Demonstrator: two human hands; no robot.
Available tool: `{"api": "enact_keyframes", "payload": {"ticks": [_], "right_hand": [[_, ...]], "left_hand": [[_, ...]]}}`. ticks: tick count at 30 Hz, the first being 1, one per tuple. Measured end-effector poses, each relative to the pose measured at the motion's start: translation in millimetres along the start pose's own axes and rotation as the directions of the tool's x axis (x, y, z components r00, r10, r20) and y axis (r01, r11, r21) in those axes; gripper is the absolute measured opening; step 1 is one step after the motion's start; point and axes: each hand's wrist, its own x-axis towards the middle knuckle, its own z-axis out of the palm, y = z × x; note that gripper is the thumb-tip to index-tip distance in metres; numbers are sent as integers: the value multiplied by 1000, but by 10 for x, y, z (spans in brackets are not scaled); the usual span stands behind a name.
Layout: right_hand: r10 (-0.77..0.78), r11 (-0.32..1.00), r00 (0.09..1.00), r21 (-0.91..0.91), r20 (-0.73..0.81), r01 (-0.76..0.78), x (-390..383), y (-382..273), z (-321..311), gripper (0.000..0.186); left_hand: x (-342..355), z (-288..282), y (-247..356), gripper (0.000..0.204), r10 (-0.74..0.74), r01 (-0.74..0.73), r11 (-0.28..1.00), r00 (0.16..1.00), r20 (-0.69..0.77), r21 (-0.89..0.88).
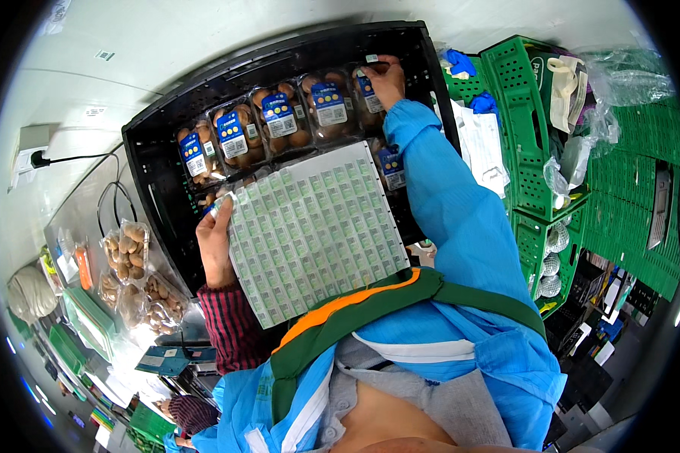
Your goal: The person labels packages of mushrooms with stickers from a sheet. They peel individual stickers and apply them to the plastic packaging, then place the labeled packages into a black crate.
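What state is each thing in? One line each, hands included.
Left hand: closed, pinching the label sheet's upper-left corner.
Label sheet: unrolled flat, mostly covered in labels.
Right hand: at the rightmost back-row pack; grip unclear.
Back-row packs: filled with mushrooms, blue-labelled.
Black crate: open-topped, holding packs.
Plug: plugged in.
Mushroom bags: filled, clear.

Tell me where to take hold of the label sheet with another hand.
Pinch the label sheet by its right edge, probably coming from the right: it is thin and flat, that edge is ungripped, and the left hand already holds its upper-left corner.
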Motion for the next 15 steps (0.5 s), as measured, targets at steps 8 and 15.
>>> {"api": "enact_keyframes", "payload": {"ticks": [8, 15], "right_hand": [[-247, 874, 968, -440, -39, 205, 142, 221, 92, 35], [11, 991, 1000, 137, 26, -15, -336, -77, 612, 20]], "left_hand": [[-130, -187, -9, 21, 50, -58, 996, 993, -103, -70], [-188, -460, -61, 22, 138, -136, 990, 976, -168, 22]]}}
